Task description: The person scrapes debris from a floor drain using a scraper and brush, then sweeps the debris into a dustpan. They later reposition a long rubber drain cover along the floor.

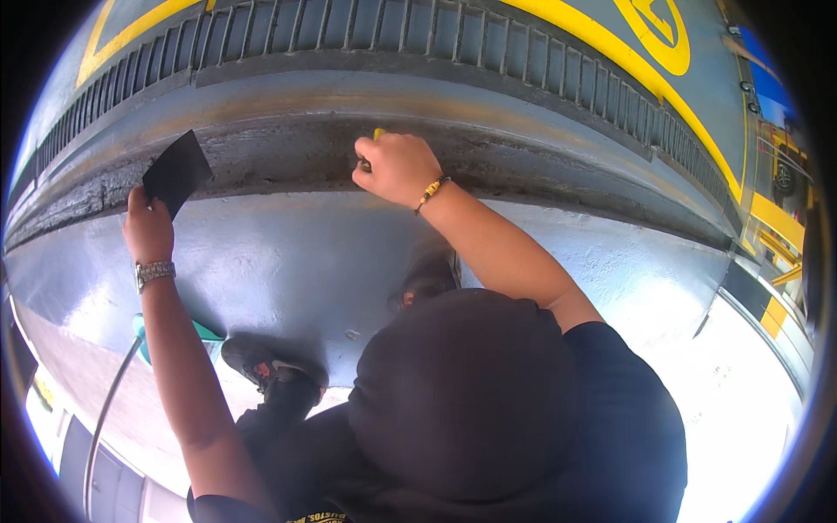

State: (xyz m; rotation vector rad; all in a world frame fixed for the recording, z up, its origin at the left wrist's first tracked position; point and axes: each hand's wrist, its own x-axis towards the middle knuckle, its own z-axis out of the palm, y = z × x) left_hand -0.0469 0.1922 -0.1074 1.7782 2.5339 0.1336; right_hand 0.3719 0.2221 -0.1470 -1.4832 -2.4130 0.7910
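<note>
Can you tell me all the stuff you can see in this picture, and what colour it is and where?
Metal grate: one, dark grey, along the top.
Painted lines: several, yellow, on the ground beyond the grate.
Concrete step: one, grey-blue with a dark grimy edge, across the middle.
Flat square card: one, black, upper left.
Small tool: one, yellow tip showing, top centre.
Shoe: one, black, lower left.
Wristwatch: one, silver, left wrist.
Bracelet: one, yellow beads, right wrist.
Left hand: holds the card.
Right hand: closed around the tool.
</note>
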